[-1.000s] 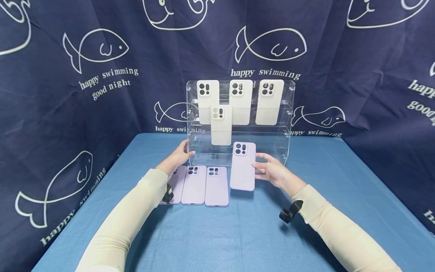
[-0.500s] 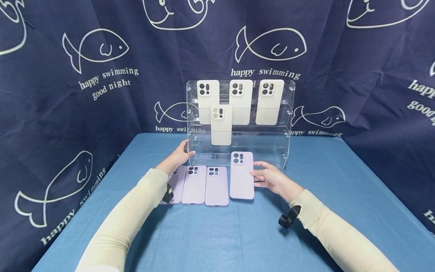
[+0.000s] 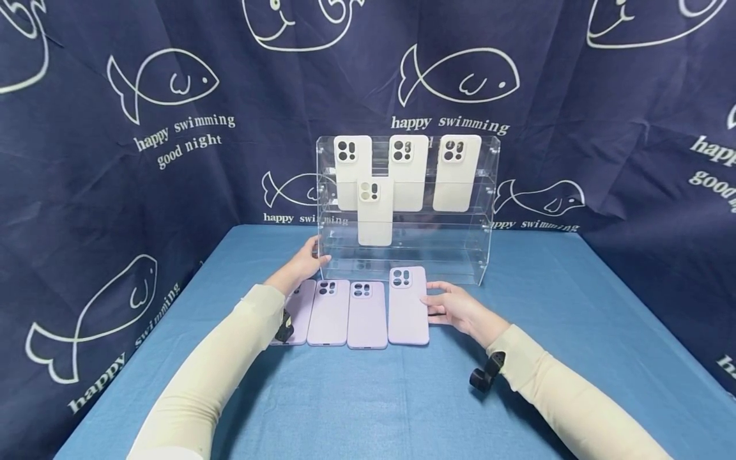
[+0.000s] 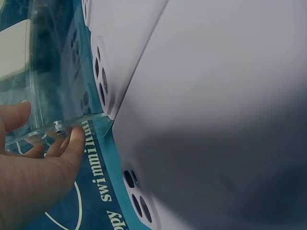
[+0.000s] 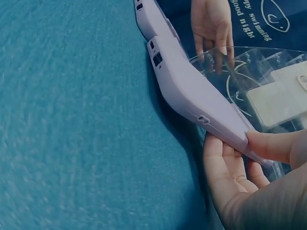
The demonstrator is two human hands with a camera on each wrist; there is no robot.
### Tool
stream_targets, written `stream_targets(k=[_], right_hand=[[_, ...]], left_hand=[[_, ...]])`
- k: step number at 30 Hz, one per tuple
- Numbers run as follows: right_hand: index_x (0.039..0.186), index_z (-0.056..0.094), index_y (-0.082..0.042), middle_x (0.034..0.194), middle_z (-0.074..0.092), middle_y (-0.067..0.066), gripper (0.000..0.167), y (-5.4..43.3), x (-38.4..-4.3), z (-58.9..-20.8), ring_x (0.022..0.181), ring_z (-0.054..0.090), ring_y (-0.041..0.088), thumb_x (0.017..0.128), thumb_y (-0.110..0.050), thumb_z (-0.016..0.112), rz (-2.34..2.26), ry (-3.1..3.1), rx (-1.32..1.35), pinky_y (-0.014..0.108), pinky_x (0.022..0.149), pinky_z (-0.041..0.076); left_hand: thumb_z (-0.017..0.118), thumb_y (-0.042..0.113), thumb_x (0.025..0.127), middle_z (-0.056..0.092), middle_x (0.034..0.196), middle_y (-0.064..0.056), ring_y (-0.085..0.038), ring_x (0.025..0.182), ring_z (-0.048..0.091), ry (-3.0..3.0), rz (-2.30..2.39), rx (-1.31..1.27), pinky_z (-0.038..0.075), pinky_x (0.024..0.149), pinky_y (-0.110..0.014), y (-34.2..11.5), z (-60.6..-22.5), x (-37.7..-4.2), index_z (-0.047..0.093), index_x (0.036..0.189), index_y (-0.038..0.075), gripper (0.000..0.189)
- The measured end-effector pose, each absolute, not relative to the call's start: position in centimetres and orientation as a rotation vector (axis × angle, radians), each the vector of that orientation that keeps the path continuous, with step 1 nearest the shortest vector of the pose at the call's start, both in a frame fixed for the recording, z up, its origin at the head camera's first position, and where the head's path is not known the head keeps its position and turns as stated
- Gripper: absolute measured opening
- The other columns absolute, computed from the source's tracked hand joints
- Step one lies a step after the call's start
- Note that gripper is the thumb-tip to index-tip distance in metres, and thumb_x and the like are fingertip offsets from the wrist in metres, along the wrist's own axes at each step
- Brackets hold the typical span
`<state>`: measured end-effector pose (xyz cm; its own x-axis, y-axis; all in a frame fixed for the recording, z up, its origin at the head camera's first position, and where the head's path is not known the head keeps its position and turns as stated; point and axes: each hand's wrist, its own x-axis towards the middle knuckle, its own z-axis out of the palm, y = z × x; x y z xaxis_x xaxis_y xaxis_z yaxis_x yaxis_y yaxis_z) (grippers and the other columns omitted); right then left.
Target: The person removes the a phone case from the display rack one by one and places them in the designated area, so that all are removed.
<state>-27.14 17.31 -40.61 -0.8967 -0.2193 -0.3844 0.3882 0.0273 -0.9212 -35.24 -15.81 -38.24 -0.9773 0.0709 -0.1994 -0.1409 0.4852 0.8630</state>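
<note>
A lilac phone case (image 3: 407, 316) is held at its right long edge by my right hand (image 3: 460, 310), thumb on its face and fingers beneath. It is at the right end of a row of lilac cases (image 3: 367, 319); whether it touches the cloth I cannot tell. My left hand (image 3: 301, 263) grips the left side of a clear acrylic display stand (image 3: 437, 239). In the left wrist view the thumb (image 4: 17, 115) is on one side of the clear panel and the fingers are on the other. White phone cases (image 3: 408, 176) stand in the rack.
Blue cloth (image 3: 368, 402) covers the table. The left forearm partly hides the leftmost lilac case (image 3: 301, 313). A dark blue curtain (image 3: 322, 83) with white fish drawings hangs behind and at both sides. Black wrist cameras (image 3: 487, 372) are strapped to the sleeves.
My right hand has brought the lilac case down and toward me, level with the row of lilac cases. My left hand has stayed at the stand's side.
</note>
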Motion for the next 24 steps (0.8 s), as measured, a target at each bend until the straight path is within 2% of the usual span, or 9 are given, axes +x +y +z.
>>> stream_targets(k=[7,12,24], right_hand=[[0.139,0.039,0.002,0.079,0.065,0.005,0.05,16.73,-27.28,-40.95,0.069,0.066,0.014,0.094,-0.004,0.06,-1.795,2.071,0.224,0.037,0.073,0.062],[0.137,0.041,0.004,0.073,0.063,0.003,0.05,16.7,-27.14,-40.75,0.063,0.063,0.013,0.093,-0.005,0.061,-1.743,2.107,0.201,0.037,0.07,0.063],[0.137,0.045,0.006,0.073,0.062,0.004,0.049,16.47,-27.07,-40.64,0.062,0.061,0.013,0.092,-0.006,0.063,-1.695,2.146,0.212,0.037,0.069,0.063]], left_hand=[[0.052,0.018,0.101,0.02,0.16,-0.015,-0.035,0.145,0.026,2.523,1.495,-0.066,0.025,0.12,-0.05,-15.79,-38.19,-35.28,0.008,0.157,0.018,0.071],[0.051,0.018,0.101,0.021,0.16,-0.015,-0.035,0.145,0.027,2.537,1.482,-0.065,0.025,0.12,-0.049,-15.78,-38.27,-35.17,0.009,0.157,0.018,0.07],[0.05,0.017,0.101,0.021,0.159,-0.017,-0.036,0.144,0.028,2.548,1.48,-0.035,0.027,0.119,-0.05,-15.78,-38.2,-35.12,0.009,0.157,0.016,0.069]])
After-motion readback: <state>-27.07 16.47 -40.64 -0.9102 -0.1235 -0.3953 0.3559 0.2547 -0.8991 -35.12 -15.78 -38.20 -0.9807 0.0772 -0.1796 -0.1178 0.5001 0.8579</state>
